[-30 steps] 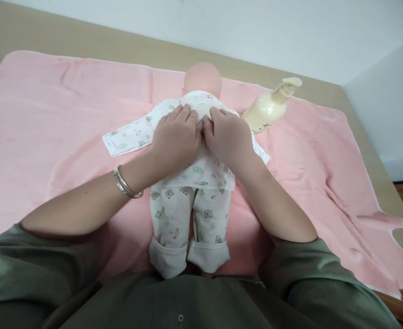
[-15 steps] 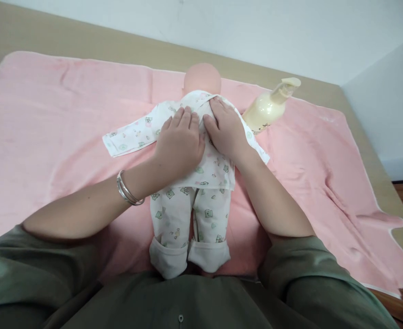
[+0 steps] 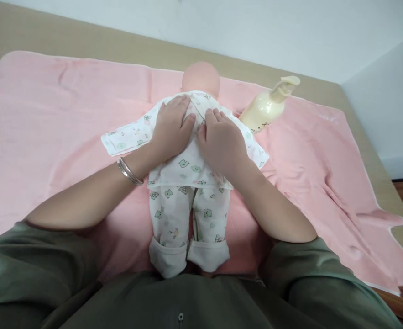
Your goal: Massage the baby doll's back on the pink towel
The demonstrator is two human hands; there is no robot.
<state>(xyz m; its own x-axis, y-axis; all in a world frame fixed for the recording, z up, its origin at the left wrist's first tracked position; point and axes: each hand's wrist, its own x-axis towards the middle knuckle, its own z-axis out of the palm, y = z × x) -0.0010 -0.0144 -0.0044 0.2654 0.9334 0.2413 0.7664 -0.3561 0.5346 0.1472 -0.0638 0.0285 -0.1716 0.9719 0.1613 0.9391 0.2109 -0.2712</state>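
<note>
A baby doll point(image 3: 200, 76) lies on the pink blanket, its smooth head away from me and no face showing. It wears a white printed top point(image 3: 187, 171) and matching pants point(image 3: 170, 210) with turned-up cuffs. My left hand point(image 3: 172, 125) rests on the left side of the doll's upper torso, fingers stretched out and thumb apart. Beside it, my right hand point(image 3: 223, 141) lies over the right side, slightly nearer to me, its fingers extended and a little bent. Both palms press on the cloth, and neither hand grips anything I can see.
A cream pump bottle point(image 3: 264, 109) leans at a tilt by the doll's right-hand sleeve. The pink blanket point(image 3: 50, 105) covers most of the wooden table point(image 3: 112, 43). White walls point(image 3: 238, 32) rise behind and at the right.
My left hand has slid up toward the doll's shoulder, while my right hand has drawn back slightly toward me. The doll and bottle stay almost in place.
</note>
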